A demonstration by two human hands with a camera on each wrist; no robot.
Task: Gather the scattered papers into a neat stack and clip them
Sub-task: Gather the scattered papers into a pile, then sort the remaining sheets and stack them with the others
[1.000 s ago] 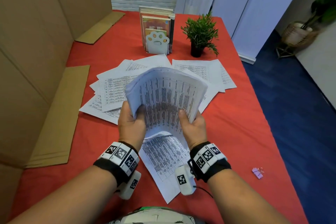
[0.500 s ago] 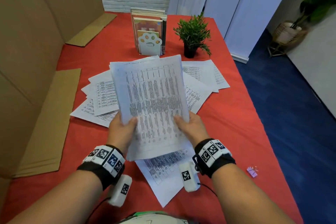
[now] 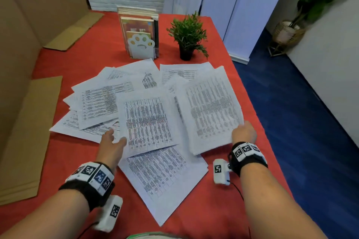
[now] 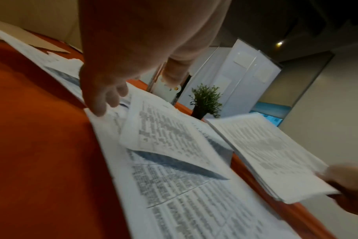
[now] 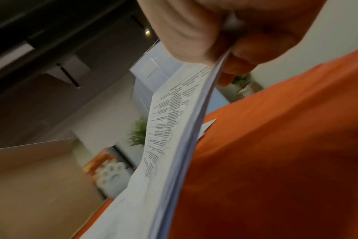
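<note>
Your gathered stack is up off the red tablecloth at the right, pinched at its near right corner by your right hand, thumb on top and fingers curled beneath. Your left hand lies loose with fingers straight, reaching at the near corner of the loose sheet lying beside the stack; whether it touches the sheet I cannot tell. By my reckoning you are partway: part of the pile is collected, but a fan of scattered papers lies flat to the left and behind, and another sheet nearest you. No clip shows in these views. Beyond the papers, the book holder and small potted plant stand well clear; nothing blocks your reach.
</note>
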